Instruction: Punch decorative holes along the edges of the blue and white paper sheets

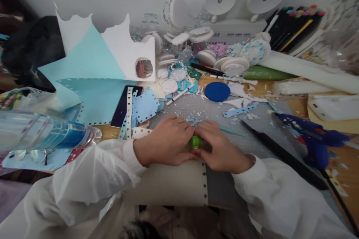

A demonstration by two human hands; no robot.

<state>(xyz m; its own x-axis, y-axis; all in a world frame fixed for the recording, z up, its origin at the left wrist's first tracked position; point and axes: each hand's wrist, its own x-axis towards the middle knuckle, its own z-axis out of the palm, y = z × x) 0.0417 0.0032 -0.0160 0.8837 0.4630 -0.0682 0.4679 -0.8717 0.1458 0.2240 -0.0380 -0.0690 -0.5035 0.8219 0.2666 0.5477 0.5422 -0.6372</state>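
Two hands, head view: the left hand (pixel 169 142) and right hand (pixel 223 147) close from both sides on a small green tool (pixel 196 142), at the dial's centre, just beyond the visible part of a cream sheet (pixel 174 186). Nine o'clock: clear bottle (pixel 33 130) with blue label (pixel 73 134), lettering unreadable. One o'clock: white box (pixel 235 28), its blue print (pixel 238 34) illegible; near it, bundled markers (pixel 291 31).
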